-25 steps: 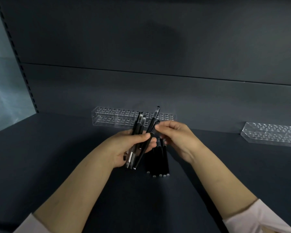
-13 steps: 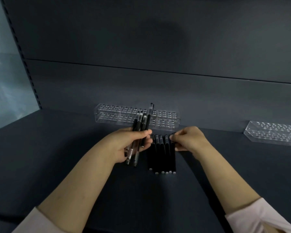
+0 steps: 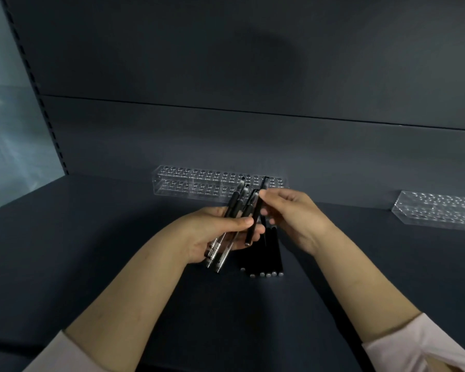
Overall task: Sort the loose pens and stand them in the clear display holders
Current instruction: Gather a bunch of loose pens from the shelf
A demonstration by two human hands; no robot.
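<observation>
While our left hand (image 3: 212,237) curls around a bundle (image 3: 236,201) of pens, thumb pressed across the barrels, our right hand (image 3: 293,218) pinches the top end of one black pen (image 3: 251,234) between thumb and forefinger, just in front of the long clear holder (image 3: 188,183). The bundle, a mix of black and clear barrels, slants up toward the holder, its upper ends overlapping the holder's front wall in our view; silver ends poke out below the left palm. The black pen crosses the left fingertips, and we cannot tell whether those fingers grip it too. Another dark pen tip rises behind the right fingertips; we cannot tell which hand has it. In front of the holder, beneath both hands, a row (image 3: 271,251) of black pens lies flat on the dark shelf (image 3: 91,237), side by side, pale end caps pointing away from the holder. The holder sits at the back of the shelf, near the rear panel (image 3: 226,76). A second holder (image 3: 438,210) sits well to its right. Pale sleeves (image 3: 414,350) show at both forearms.
</observation>
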